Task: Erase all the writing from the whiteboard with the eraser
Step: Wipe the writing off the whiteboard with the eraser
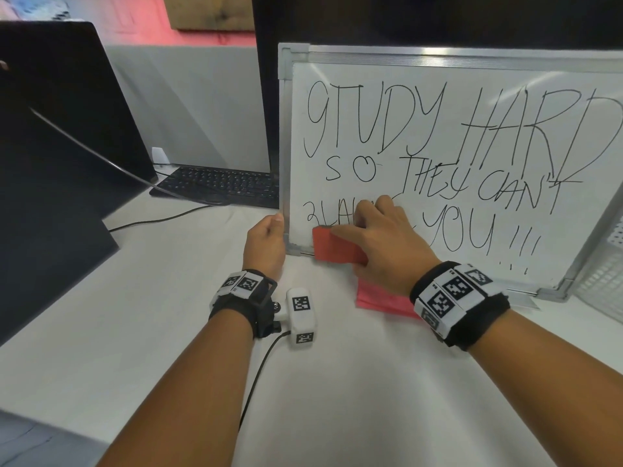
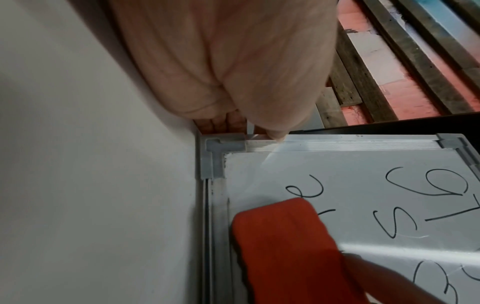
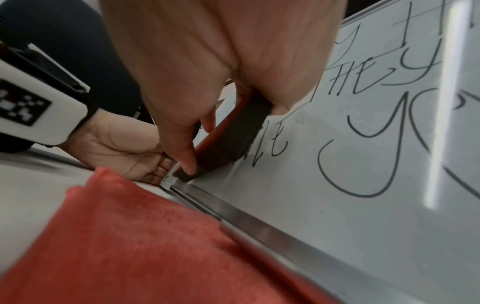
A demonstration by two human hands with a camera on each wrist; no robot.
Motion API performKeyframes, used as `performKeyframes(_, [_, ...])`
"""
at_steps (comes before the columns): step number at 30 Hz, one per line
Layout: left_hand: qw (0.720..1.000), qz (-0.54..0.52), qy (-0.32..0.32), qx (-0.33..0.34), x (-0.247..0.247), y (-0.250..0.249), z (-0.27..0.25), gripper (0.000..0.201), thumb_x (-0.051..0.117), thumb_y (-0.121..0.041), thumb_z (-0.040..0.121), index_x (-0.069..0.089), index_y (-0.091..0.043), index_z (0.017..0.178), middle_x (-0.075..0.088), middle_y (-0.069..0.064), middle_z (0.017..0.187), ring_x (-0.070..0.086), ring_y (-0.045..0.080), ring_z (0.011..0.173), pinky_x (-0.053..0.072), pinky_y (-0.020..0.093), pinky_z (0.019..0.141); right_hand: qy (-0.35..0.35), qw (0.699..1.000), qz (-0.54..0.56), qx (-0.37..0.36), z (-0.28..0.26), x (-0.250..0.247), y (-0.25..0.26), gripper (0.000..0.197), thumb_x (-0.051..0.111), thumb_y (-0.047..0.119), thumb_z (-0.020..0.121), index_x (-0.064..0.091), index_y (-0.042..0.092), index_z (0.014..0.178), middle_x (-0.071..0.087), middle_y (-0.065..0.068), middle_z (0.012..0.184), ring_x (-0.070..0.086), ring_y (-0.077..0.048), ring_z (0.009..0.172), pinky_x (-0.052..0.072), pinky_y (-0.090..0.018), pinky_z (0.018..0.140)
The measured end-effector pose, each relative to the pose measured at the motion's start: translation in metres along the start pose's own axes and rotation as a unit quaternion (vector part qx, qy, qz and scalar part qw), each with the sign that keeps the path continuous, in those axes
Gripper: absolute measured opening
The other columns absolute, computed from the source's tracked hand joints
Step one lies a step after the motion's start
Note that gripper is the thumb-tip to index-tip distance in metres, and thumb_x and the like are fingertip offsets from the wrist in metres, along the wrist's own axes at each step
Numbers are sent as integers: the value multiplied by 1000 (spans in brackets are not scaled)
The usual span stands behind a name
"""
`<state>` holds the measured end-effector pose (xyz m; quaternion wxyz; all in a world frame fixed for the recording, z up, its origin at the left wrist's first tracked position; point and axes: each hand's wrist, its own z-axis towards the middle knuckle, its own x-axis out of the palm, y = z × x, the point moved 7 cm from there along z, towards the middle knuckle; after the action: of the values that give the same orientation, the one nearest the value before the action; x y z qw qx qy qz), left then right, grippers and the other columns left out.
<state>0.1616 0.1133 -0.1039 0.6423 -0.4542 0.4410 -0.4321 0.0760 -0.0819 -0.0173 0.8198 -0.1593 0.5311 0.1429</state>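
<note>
A metal-framed whiteboard (image 1: 499, 75) leans upright on the table, covered in black handwriting (image 1: 438, 129). My right hand (image 1: 377, 237) grips a red eraser (image 1: 333, 246) with a dark felt face (image 3: 233, 133) and presses it against the board's lower left corner, over the bottom line of writing. My left hand (image 1: 266, 241) grips the board's left frame edge (image 2: 259, 142) near that corner, thumb in front and fingers (image 3: 158, 166) curled behind. In the left wrist view the eraser (image 2: 280, 242) lies beside the frame's grey corner piece (image 2: 213, 156).
A red cloth (image 1: 384, 301) lies on the white table (image 1: 337, 382) under the board's bottom edge. A black keyboard (image 1: 219, 185) and dark monitors (image 1: 60, 112) stand to the left. A white mesh basket (image 1: 603, 284) sits at the right.
</note>
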Motion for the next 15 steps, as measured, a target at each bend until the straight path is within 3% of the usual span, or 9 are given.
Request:
performKeyframes(6, [1000, 0, 2, 2, 1, 0, 1, 60, 37, -65, 85, 68, -16, 96, 74, 8, 100, 68, 31, 99, 53, 51, 96, 14, 1000, 4, -1, -2, 0, 3, 55, 75, 21, 67, 66, 27, 122, 45, -3, 101, 37, -28, 97, 37, -41, 80])
performKeyframes(11, [1000, 0, 5, 0, 1, 3, 2, 61, 38, -67, 85, 68, -15, 95, 74, 10, 101, 68, 34, 101, 53, 53, 96, -24, 999, 20, 7, -1, -5, -1, 55, 77, 19, 69, 66, 25, 122, 46, -4, 100, 37, -28, 94, 38, -40, 78])
performKeyframes(15, [1000, 0, 2, 3, 0, 0, 0, 59, 38, -64, 86, 68, -15, 95, 74, 9, 101, 67, 33, 101, 52, 51, 96, -1, 1000, 18, -8, -1, 1, 3, 57, 78, 21, 66, 67, 25, 122, 47, -4, 99, 38, -29, 95, 40, -42, 78])
